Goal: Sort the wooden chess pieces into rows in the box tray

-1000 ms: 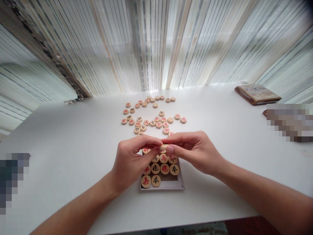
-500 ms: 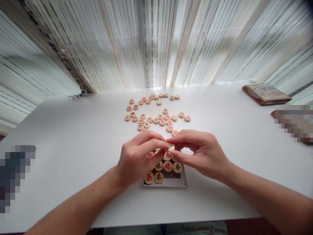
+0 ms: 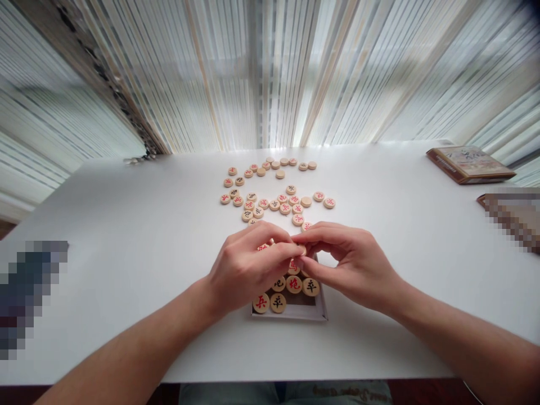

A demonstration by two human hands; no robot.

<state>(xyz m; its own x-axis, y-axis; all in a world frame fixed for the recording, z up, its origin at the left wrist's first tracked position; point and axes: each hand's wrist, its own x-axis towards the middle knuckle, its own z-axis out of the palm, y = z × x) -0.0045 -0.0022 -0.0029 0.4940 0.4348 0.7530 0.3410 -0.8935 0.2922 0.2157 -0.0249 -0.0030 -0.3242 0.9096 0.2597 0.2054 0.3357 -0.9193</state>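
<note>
My left hand (image 3: 247,267) and my right hand (image 3: 348,261) meet fingertip to fingertip above a small white tray (image 3: 323,312). Together they pinch a round wooden chess piece (image 3: 301,250), mostly hidden by the fingers. The tray holds several round wooden pieces (image 3: 294,284) with red or black characters, laid in rows. Beyond the hands, several loose chess pieces (image 3: 274,194) lie scattered on the white table (image 3: 126,247).
A brown flat box (image 3: 468,163) lies at the table's far right, with a blurred patch just in front of it. Another blurred patch sits at the left edge. Striped curtains hang behind the table.
Both hands have sunk slightly toward the tray with the piece still pinched between them. The view has shifted a little, so everything sits further right in the frame.
</note>
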